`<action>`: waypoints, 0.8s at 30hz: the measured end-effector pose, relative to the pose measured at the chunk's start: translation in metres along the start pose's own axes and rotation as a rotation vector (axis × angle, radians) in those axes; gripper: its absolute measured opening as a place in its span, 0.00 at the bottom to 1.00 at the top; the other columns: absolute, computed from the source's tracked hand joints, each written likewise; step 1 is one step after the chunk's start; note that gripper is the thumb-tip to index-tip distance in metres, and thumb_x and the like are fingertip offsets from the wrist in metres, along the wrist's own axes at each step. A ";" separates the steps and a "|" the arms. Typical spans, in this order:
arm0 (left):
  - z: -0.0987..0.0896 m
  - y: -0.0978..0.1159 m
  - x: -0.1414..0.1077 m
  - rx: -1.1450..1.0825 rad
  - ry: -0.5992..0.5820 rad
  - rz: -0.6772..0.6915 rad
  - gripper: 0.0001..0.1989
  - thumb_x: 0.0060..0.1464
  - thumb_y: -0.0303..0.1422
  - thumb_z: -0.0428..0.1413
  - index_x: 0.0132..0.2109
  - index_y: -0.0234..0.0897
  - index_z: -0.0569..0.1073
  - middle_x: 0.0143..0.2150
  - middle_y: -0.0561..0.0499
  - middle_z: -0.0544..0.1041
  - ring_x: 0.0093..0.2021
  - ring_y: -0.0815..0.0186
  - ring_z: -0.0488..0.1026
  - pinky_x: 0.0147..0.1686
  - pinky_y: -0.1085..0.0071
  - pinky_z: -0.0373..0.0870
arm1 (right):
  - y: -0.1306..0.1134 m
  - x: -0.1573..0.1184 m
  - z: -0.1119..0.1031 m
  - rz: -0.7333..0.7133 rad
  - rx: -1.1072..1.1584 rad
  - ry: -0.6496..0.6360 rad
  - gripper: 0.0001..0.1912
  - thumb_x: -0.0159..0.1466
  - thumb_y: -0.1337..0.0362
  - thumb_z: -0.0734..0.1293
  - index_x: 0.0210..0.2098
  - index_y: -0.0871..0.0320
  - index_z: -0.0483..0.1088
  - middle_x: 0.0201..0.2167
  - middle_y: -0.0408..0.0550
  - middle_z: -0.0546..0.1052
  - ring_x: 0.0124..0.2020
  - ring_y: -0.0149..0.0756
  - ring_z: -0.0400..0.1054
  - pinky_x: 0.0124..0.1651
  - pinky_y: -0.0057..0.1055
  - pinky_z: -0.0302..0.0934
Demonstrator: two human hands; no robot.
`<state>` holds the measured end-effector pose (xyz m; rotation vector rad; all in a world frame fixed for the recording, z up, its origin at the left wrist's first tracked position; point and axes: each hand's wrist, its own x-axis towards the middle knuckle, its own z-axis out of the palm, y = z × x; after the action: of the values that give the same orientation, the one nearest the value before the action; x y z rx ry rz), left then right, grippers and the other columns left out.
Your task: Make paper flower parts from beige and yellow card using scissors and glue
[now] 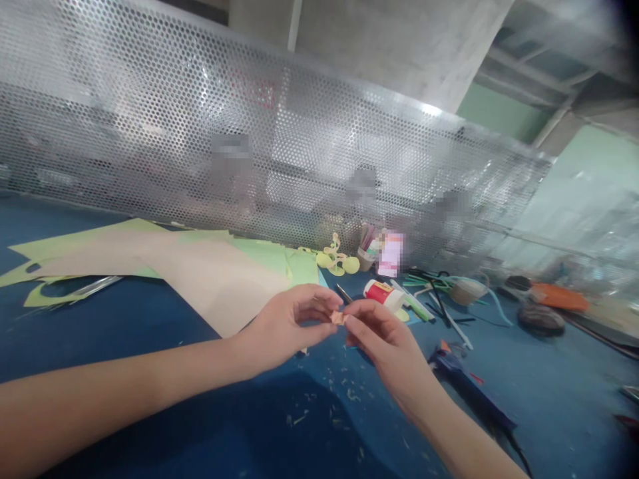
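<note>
Both hands meet above the blue table [239, 426]. A small pale orange piece [338, 319], folded or crumpled, sits between their fingertips. My left hand [294, 319] pinches it from the left with thumb and fingers. From the right, my right hand [382, 329] has its thumb and index finger closed on the same piece. Just behind the right hand lies a white bottle with a red label [382, 293]. A pointed dark tool [343, 293] rests beyond the fingertips.
Pale green and cream paper sheets [214, 276] spread at left, with scissors [97, 286]. Behind are a yellow paper figure [337, 259], a cup of sticks [367, 253] and a lit phone [391, 254]. At right lie pipe cleaners [444, 306], a blue glue gun [472, 386] and an orange item [559, 297].
</note>
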<state>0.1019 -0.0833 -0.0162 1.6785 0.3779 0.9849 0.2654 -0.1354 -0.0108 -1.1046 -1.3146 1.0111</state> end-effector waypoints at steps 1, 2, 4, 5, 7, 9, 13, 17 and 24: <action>0.000 0.000 0.000 0.013 0.004 0.007 0.10 0.50 0.23 0.54 0.41 0.36 0.69 0.37 0.53 0.71 0.38 0.70 0.71 0.43 0.71 0.67 | 0.000 0.000 0.001 0.003 0.014 -0.006 0.09 0.55 0.57 0.68 0.31 0.56 0.68 0.32 0.43 0.72 0.29 0.28 0.63 0.32 0.24 0.62; 0.000 0.000 0.000 0.029 0.009 0.018 0.09 0.50 0.22 0.54 0.40 0.36 0.69 0.36 0.53 0.71 0.38 0.71 0.71 0.42 0.71 0.67 | 0.000 0.000 0.001 0.005 0.028 -0.010 0.09 0.55 0.58 0.68 0.31 0.56 0.68 0.32 0.43 0.72 0.30 0.29 0.63 0.32 0.24 0.62; 0.000 0.000 -0.001 0.073 0.016 0.047 0.08 0.50 0.22 0.54 0.39 0.36 0.70 0.36 0.53 0.70 0.37 0.71 0.71 0.41 0.72 0.68 | 0.000 0.000 0.002 0.014 0.058 -0.015 0.09 0.55 0.58 0.69 0.31 0.56 0.68 0.31 0.43 0.72 0.31 0.29 0.63 0.32 0.24 0.62; -0.001 0.000 -0.001 0.094 0.018 0.059 0.08 0.50 0.22 0.54 0.38 0.35 0.70 0.36 0.53 0.70 0.37 0.71 0.71 0.41 0.72 0.68 | 0.000 0.000 0.003 0.022 0.071 -0.016 0.09 0.55 0.58 0.69 0.30 0.56 0.68 0.31 0.43 0.72 0.31 0.29 0.63 0.33 0.24 0.62; -0.001 0.001 -0.001 0.119 0.017 0.076 0.07 0.50 0.22 0.54 0.38 0.35 0.71 0.36 0.53 0.69 0.37 0.71 0.71 0.41 0.72 0.68 | 0.000 -0.001 0.004 0.035 0.085 -0.013 0.09 0.54 0.58 0.69 0.30 0.56 0.68 0.30 0.42 0.71 0.31 0.28 0.63 0.33 0.24 0.62; -0.001 0.002 -0.001 0.127 0.014 0.089 0.07 0.50 0.22 0.54 0.37 0.35 0.71 0.37 0.53 0.68 0.37 0.71 0.71 0.41 0.72 0.68 | -0.001 -0.001 0.004 0.042 0.085 -0.004 0.10 0.53 0.58 0.70 0.30 0.56 0.67 0.29 0.41 0.71 0.29 0.28 0.64 0.34 0.25 0.62; 0.000 0.003 -0.001 0.134 0.013 0.097 0.06 0.51 0.24 0.54 0.38 0.35 0.72 0.37 0.52 0.68 0.36 0.71 0.71 0.41 0.71 0.69 | -0.003 -0.002 0.005 0.048 0.089 0.002 0.11 0.52 0.59 0.71 0.31 0.56 0.66 0.29 0.41 0.70 0.27 0.27 0.65 0.34 0.25 0.61; 0.000 0.004 -0.001 0.132 0.009 0.098 0.06 0.51 0.24 0.54 0.37 0.35 0.71 0.37 0.52 0.69 0.36 0.71 0.71 0.41 0.71 0.69 | -0.005 -0.002 0.005 0.057 0.105 0.003 0.12 0.52 0.59 0.71 0.32 0.55 0.66 0.29 0.41 0.70 0.27 0.26 0.65 0.35 0.25 0.61; 0.000 0.005 -0.003 0.112 -0.003 0.031 0.04 0.50 0.25 0.55 0.35 0.35 0.70 0.35 0.53 0.69 0.36 0.70 0.71 0.39 0.72 0.69 | -0.006 -0.004 0.004 0.091 0.049 -0.028 0.11 0.53 0.58 0.70 0.31 0.57 0.68 0.27 0.42 0.71 0.28 0.28 0.64 0.37 0.27 0.60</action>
<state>0.0991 -0.0868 -0.0127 1.7911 0.4119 0.9995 0.2608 -0.1401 -0.0059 -1.1250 -1.2654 1.1239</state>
